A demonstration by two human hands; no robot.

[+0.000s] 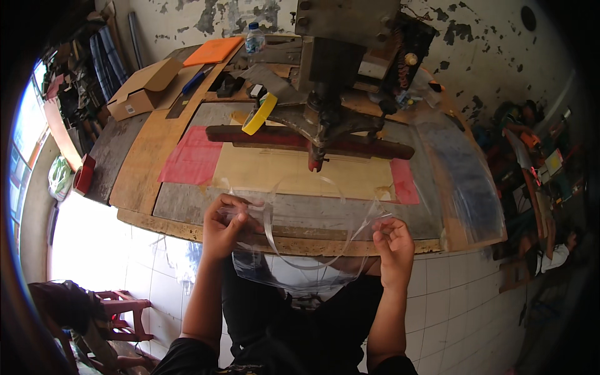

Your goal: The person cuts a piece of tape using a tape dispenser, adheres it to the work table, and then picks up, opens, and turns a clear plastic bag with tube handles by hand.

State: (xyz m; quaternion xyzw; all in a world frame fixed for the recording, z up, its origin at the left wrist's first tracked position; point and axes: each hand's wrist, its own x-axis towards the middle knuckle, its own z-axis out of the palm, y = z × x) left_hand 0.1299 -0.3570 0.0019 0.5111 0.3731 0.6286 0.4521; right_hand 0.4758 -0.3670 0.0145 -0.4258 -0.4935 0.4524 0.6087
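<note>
Between my hands, over my lap at the table's front edge, hangs a clear plastic bag (300,278) with pale strap-like loops. My left hand (229,224) pinches its left upper corner. At the right corner, my right hand (392,237) grips the clear plastic with fingers curled. Just beyond the bag stands a press machine (312,125) with a long dark metal bar over a tan sheet (269,172). Pink pieces (190,156) lie at the sheet's ends. The bag's see-through film makes its exact outline hard to make out.
A roll of yellow tape (260,114) rests against the machine. An open cardboard box (144,87), an orange sheet (214,51) and a water bottle (254,40) are at the back left. Clear plastic sheets (469,187) lie on the right. A red stool (122,312) stands at lower left; another person (556,253) is far right.
</note>
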